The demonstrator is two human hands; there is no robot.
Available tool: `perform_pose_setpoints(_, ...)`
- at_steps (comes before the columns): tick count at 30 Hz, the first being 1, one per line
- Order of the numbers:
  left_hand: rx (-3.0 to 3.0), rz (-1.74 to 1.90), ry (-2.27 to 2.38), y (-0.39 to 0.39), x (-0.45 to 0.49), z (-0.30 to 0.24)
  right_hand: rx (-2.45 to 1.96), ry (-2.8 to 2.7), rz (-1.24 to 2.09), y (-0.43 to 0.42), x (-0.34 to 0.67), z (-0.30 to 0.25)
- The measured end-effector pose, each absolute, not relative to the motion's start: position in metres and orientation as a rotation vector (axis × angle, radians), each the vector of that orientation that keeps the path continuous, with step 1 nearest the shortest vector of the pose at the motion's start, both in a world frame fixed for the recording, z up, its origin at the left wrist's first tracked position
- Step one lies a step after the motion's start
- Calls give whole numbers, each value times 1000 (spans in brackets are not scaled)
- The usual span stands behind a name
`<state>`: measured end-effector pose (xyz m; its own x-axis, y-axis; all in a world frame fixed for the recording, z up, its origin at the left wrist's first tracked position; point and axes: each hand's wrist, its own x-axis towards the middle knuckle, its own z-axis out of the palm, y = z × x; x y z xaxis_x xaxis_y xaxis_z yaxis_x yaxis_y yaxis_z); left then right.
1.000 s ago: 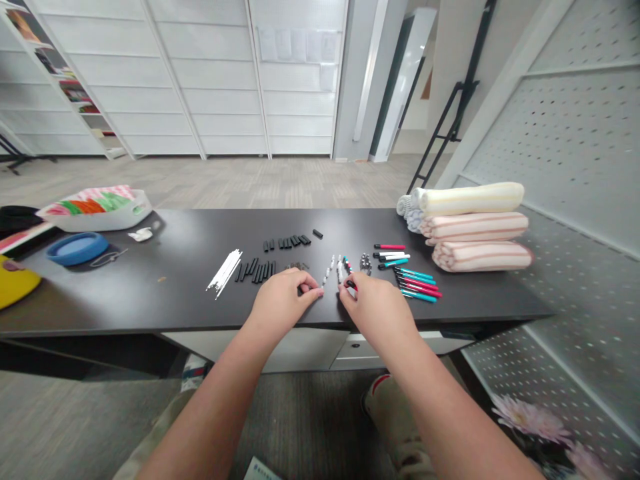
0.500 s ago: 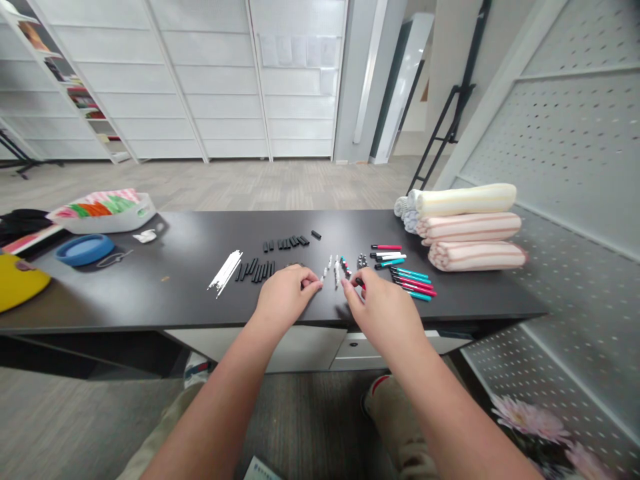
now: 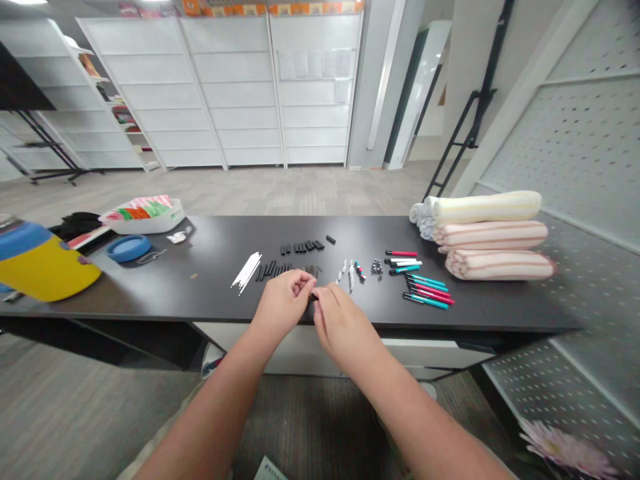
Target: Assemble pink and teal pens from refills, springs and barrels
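My left hand (image 3: 283,303) and my right hand (image 3: 340,323) meet at the near edge of the black table (image 3: 150,293), fingers pinched together on a small dark pen part (image 3: 312,297) held between them. Just beyond lie rows of pen pieces: white refill rods (image 3: 246,272), black barrels (image 3: 270,270), short black caps (image 3: 305,246), white tips (image 3: 347,272) and small metal springs (image 3: 377,268). Finished pens (image 3: 427,291) in teal and pink lie to the right.
Rolled striped towels (image 3: 493,235) are stacked at the table's right end. On the left sit a white tray of coloured items (image 3: 145,215), a blue lid (image 3: 128,248) and a yellow and blue object (image 3: 43,263). White shelving stands behind.
My right hand moved left from the white tips to meet my left hand, and both now pinch one small part. The camera view shifted, with the table seen further right.
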<state>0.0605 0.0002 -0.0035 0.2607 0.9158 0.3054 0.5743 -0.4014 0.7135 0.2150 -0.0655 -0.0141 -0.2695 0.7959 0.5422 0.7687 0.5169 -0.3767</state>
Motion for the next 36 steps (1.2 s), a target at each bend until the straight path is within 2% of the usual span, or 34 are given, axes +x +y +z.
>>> perform_pose_setpoints(4,1905,1037,1386,-8,30,0,-1173,-2016,33,-55,194,-22)
perform_pose_setpoints(10,1737,958,1142,-25,-11,-4,-1107,-1965,68,-46,168,-25)
perform_pose_setpoints(14,1704,992,1154,-31,-34,-7,-995,-1975,94,-44,150,-22)
perform_pose_setpoints(17,1733,1066,1272,-28,-56,2,-933,-1987,56,-43,141,-21)
perform_pose_setpoints(22,1766,1414,1812,-10,-105,11,-1007,-2043,-48,-43,138,-29)
perform_pose_setpoints(25,1936,1274,2032,4,-128,-1,-1016,-2144,-115,-46,143,-35)
perform_pose_setpoints(30,2185,1016,2093,16,-137,-20,-1007,-2217,-211,-64,167,-32)
perform_pose_setpoints(36,2165,935,2184,18,-138,-18,-1077,-2211,-233,-121,215,-39)
